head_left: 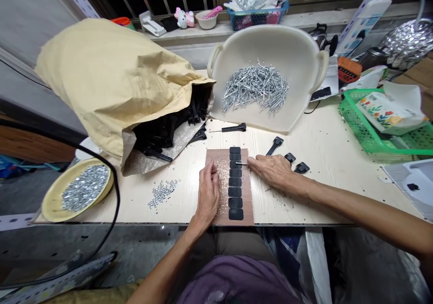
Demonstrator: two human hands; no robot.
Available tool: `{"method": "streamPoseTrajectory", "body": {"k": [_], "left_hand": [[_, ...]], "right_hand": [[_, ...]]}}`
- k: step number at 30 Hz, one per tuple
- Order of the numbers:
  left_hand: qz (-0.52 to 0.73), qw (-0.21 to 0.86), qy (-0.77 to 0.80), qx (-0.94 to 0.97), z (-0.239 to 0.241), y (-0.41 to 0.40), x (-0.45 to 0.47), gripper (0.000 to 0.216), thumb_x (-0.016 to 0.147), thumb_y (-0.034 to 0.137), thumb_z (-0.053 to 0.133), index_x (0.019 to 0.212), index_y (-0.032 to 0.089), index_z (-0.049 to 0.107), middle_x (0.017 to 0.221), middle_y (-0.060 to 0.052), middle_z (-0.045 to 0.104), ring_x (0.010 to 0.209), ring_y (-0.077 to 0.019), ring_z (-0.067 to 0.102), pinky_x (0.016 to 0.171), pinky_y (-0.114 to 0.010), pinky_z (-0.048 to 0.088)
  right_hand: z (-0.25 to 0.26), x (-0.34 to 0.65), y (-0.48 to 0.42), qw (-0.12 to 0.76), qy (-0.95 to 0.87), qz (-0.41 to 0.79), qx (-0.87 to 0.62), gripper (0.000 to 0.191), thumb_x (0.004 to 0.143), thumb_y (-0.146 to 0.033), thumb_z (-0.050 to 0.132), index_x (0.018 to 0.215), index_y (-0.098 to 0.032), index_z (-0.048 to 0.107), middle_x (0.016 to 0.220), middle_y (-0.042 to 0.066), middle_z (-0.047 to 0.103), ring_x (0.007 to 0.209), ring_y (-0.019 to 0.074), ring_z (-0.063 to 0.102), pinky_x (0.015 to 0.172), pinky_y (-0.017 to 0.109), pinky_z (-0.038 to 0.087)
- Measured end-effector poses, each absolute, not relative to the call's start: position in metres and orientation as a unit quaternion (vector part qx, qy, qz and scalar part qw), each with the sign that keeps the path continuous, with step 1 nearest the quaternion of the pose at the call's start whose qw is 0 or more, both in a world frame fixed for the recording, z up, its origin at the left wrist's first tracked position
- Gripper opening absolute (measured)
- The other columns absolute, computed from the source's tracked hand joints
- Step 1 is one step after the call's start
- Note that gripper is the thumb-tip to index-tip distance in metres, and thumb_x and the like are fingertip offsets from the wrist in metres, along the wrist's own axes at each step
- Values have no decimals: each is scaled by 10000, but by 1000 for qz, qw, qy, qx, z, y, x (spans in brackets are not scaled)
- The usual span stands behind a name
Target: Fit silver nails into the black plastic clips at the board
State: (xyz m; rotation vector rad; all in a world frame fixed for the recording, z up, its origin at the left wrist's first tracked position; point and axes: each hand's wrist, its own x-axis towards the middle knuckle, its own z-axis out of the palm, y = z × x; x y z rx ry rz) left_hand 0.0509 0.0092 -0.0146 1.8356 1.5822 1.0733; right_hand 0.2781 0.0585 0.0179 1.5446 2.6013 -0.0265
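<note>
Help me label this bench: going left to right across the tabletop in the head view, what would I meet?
Yellow bowl of small silvery pieces → scattered small silvery pieces → left hand → column of black rounded-corner pieces → right hand → green perforated basket.

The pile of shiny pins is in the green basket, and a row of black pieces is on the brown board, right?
Not quite: the head view shows the pins in the whitish tub. The row of black pieces is on the brown board.
</note>
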Motion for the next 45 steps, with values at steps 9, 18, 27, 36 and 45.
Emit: {"method": "streamPoseTrajectory", "body": {"k": [9,18,27,36,45], "left_hand": [[418,345,550,635,9,27,71,314,924,344,457,1135,223,656,999,-71,593,977,-191,555,870,-346,455],[432,697,464,335,24,42,77,348,722,385,722,952,125,722,698,-32,628,558,-58,486,492,-169,374],[488,618,490,373,26,39,90,281,749,351,698,927,135,711,728,-24,646,580,-65,520,521,-180,422],[411,369,528,645,32,37,85,235,901,341,503,973,172,649,849,-42,628,746,-138,582,677,-262,473],[149,383,352,841,64,46,59,300,958,362,344,896,211,595,813,-29,583,751,-163,538,701,-279,415]], "right_hand": [[26,275,47,-64,874,-56,478,276,963,-314,320,889,-215,567,744,-4,631,584,97,483,502,252,183],[29,275,45,-152,851,-109,491,347,979,-345,295,885,-189,590,729,5,633,612,99,545,532,233,270],[22,272,36,-198,834,-102,504,330,982,-331,329,892,-193,616,797,11,653,659,102,564,543,232,295],[24,265,26,-214,826,-37,519,345,985,-320,336,836,-183,616,738,8,624,612,98,523,525,234,266],[35,295,39,-142,867,-285,382,344,980,-350,337,791,-181,569,700,-17,576,605,90,485,583,222,316]]}}
